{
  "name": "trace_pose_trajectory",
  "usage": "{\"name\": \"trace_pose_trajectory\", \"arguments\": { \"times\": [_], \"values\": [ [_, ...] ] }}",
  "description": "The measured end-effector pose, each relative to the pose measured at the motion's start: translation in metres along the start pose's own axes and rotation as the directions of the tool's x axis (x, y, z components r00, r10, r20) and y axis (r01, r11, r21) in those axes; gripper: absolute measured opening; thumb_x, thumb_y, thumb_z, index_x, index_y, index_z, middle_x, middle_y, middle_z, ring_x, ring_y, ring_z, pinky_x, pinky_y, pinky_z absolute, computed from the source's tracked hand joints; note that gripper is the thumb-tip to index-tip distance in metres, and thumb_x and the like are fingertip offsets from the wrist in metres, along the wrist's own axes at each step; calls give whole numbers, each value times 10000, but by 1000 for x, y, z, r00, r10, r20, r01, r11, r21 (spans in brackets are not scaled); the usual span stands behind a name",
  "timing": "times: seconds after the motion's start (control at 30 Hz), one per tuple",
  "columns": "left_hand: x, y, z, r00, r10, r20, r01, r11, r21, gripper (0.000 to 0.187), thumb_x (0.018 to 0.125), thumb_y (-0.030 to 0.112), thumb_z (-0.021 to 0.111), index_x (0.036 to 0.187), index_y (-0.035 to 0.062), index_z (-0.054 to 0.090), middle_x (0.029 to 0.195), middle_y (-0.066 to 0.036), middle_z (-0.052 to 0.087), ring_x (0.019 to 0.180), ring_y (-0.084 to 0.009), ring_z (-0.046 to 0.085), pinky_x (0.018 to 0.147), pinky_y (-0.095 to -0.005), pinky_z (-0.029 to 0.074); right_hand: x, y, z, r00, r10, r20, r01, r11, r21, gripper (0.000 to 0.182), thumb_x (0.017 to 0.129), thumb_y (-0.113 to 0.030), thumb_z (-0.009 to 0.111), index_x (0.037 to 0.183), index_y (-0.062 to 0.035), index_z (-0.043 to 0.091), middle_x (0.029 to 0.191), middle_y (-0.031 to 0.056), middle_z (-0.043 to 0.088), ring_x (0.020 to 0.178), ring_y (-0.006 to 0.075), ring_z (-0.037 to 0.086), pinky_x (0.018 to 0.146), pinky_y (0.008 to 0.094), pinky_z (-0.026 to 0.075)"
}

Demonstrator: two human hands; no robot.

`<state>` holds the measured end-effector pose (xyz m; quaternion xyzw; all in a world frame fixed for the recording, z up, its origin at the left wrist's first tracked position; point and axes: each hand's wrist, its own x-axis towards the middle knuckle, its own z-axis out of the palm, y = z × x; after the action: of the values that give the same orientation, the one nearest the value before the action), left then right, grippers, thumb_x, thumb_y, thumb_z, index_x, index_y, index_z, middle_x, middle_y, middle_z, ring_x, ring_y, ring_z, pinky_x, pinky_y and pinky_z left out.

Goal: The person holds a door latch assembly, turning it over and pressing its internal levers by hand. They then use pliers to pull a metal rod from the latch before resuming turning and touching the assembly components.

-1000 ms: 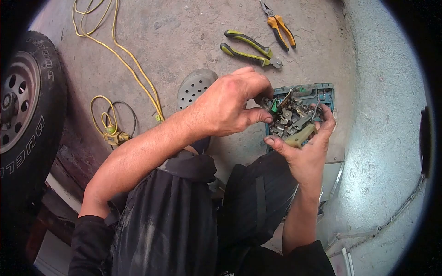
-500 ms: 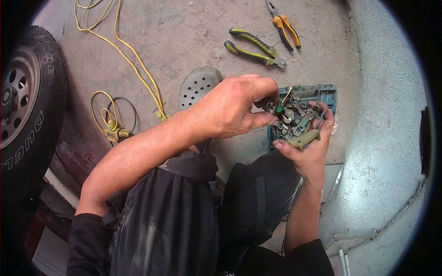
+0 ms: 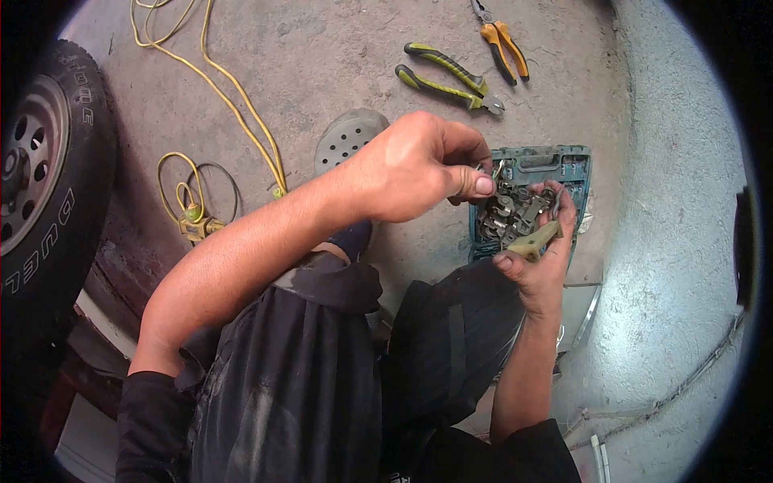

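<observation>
My left hand [image 3: 431,169] is closed in a pinch just left of a metal mechanism; whatever lies between its thumb and fingers is too small to make out. My right hand [image 3: 547,262] grips the metal mechanism [image 3: 515,211] from the right side, its thumb by a pale yellow-green plastic piece [image 3: 535,241] at the lower edge. Plates, levers and round metal parts make up the mechanism. Under it lies a blue-green plastic case [image 3: 578,171], partly hidden by my right hand and the mechanism.
Green-handled cutters [image 3: 448,74] and orange-handled pliers [image 3: 504,50] lie on the concrete floor. A yellow cord [image 3: 233,84] runs to a yellow connector [image 3: 199,229]. A tire [image 3: 76,173] stands at the left. One grey clog [image 3: 346,137] shows behind my left arm. A pale wall [image 3: 668,241] rises at right.
My left hand has drawn up and slightly away from the mechanism. The small green part seen by its fingertips earlier no longer shows. My right hand has shifted slightly.
</observation>
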<state>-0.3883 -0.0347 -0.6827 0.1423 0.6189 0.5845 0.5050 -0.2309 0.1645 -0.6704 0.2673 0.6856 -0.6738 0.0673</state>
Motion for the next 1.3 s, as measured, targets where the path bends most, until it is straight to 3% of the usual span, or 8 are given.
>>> {"name": "trace_pose_trajectory", "arguments": {
  "times": [0.1,0.2,0.23,0.47,0.9,1.0,1.2,1.3],
  "values": [
    [4,-1,-1,999,-28,42,31,997,-64,261,936,213,714,1023,-31,676,846,-79,708,803,-147,667,756,-327,542,-5,11,-3,998,-52,31,52,999,2,1154,647,-446,942,1493,-50,264,1374,105,422,1289,260,486,1081,423,452],
    [6,-2,2,999,-28,47,36,984,-174,276,949,230,701,1030,-32,668,850,-79,702,807,-156,671,766,-332,549,-3,19,-3,996,87,-18,-71,900,429,1017,807,-675,718,1497,-61,292,1348,78,459,1284,252,486,1082,432,440],
    [5,-6,4,999,-32,41,41,973,-229,279,953,233,697,1033,-32,666,855,-82,702,811,-159,672,772,-334,552,-2,29,-1,997,66,-38,-25,756,654,886,897,-774,475,1411,-53,446,1277,88,550,1226,269,535,1076,466,430],
    [4,-19,12,999,-34,33,39,983,-179,260,963,221,678,1038,-28,667,870,-95,707,855,-166,685,809,-347,565,14,36,29,944,266,197,-253,197,947,696,977,-616,452,1308,-15,568,1295,184,616,1219,326,583,1097,507,419],
    [10,-11,11,982,-125,142,140,985,-102,323,997,281,631,1042,-38,658,833,-97,699,758,-171,691,729,-342,573,17,51,28,948,97,303,-318,267,910,710,991,-660,416,1371,-66,501,1218,173,657,1124,299,648,985,481,511],
    [6,-11,15,981,-138,133,148,987,-65,342,1005,297,619,1047,-41,654,831,-101,701,753,-174,693,726,-344,572,14,47,28,943,271,196,-269,271,924,735,986,-672,411,1384,-59,483,1202,178,659,1103,303,658,954,481,523],
    [9,-20,11,977,-165,138,176,982,-73,352,1005,317,620,1063,-29,652,832,-100,704,766,-174,695,742,-354,568,15,49,31,935,276,220,-292,252,923,712,997,-642,409,1354,-35,513,1181,181,666,1059,307,672,920,478,540],
    [9,-21,11,980,-161,119,168,984,-52,366,988,336,643,1069,-20,654,828,-100,704,770,-175,696,740,-353,565,18,61,25,941,151,303,-332,246,911,682,1005,-599,414,1304,-5,563,1212,164,635,1087,292,632,905,432,545]
  ]
}}
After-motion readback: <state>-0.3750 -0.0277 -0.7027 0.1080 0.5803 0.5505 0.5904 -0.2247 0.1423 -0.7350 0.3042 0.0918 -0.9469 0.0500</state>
